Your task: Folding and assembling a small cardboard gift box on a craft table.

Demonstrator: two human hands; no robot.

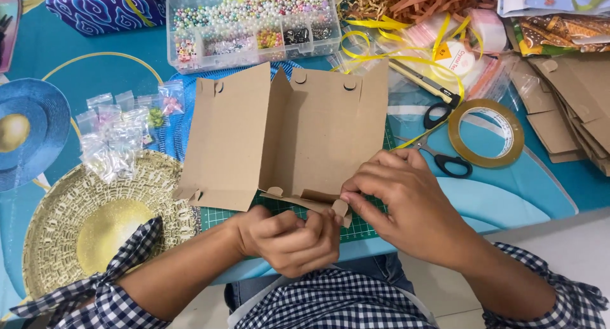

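Observation:
A brown cardboard box blank (286, 135) lies partly folded on a green cutting mat (356, 230), its panels standing up in the middle. My left hand (289, 237) pinches the bottom flap of the blank near the table's front edge. My right hand (406, 199) grips the small tab at the same flap, fingertips touching those of the left hand. Both hands are closed on the cardboard.
A clear compartment box of beads (254, 24) stands at the back. Black-handled scissors (445, 161), a tape roll (486, 132), yellow ribbon (381, 56) and flat cardboard blanks (572, 107) lie to the right. Small plastic bags (117, 138) lie to the left.

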